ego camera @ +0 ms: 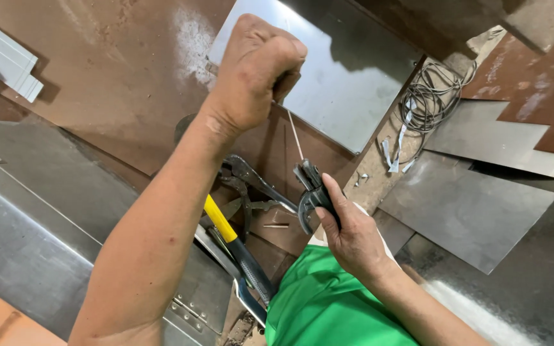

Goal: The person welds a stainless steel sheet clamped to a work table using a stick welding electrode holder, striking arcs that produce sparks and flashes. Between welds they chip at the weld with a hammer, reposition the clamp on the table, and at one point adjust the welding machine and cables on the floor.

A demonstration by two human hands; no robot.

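Observation:
My left hand [256, 70] is raised and closed in a fist around the top end of a thin pale rod [295, 138]. The rod runs down to a dark grey hand tool with jaws [311, 186], which my right hand [351, 234] grips by the handle. The jaws sit at the rod's lower end. Below my left forearm lie a yellow-and-black handled tool [229, 234] and locking pliers [251, 186] on the brown floor.
A shiny metal sheet [347, 77] lies ahead, more grey sheets [463, 211] to the right, and a coil of grey wire [428, 99] beyond. A hinged steel panel [27, 224] is at left, white strips [1, 64] at far left. Green cloth [328, 307] covers my lap.

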